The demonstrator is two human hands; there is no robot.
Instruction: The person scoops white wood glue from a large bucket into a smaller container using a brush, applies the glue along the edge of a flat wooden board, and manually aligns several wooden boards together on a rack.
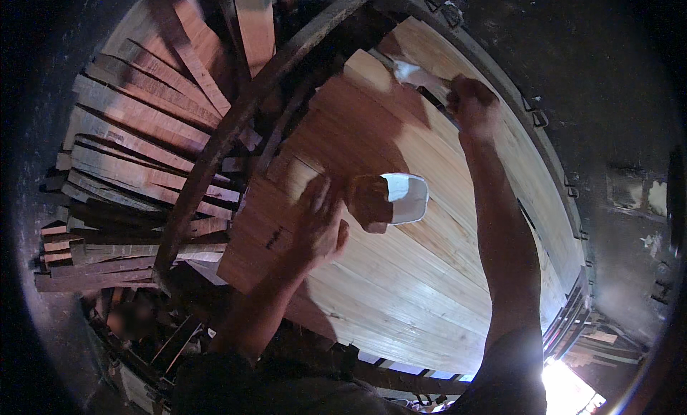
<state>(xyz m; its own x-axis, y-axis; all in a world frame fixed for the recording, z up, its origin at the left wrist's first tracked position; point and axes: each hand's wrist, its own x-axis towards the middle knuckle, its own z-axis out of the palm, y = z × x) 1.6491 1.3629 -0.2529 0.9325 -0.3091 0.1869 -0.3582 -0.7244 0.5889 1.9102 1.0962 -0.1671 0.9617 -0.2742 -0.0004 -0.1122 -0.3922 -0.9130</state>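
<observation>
Long wooden boards [422, 286] lie edge to edge as a broad panel under both hands. Toward the far right of the panel, my right hand [474, 104] is closed round a brush-like tool [418, 74] with a whitish end pointing left; its exact kind is hard to make out. The white end is close to the boards. My left hand [320, 225] rests flat on the panel's left part, fingers stretched forward, holding nothing. Between the hands, a cut-open white plastic tub [408, 199] stands on the boards, partly in shadow; its contents are unclear.
A dark beam [215, 147] curves along the panel's left side. Beyond it are stacked wooden strips [136, 121]. Another dark rail with metal loops [538, 119] borders the right side. Bright light [569, 386] enters at the lower right.
</observation>
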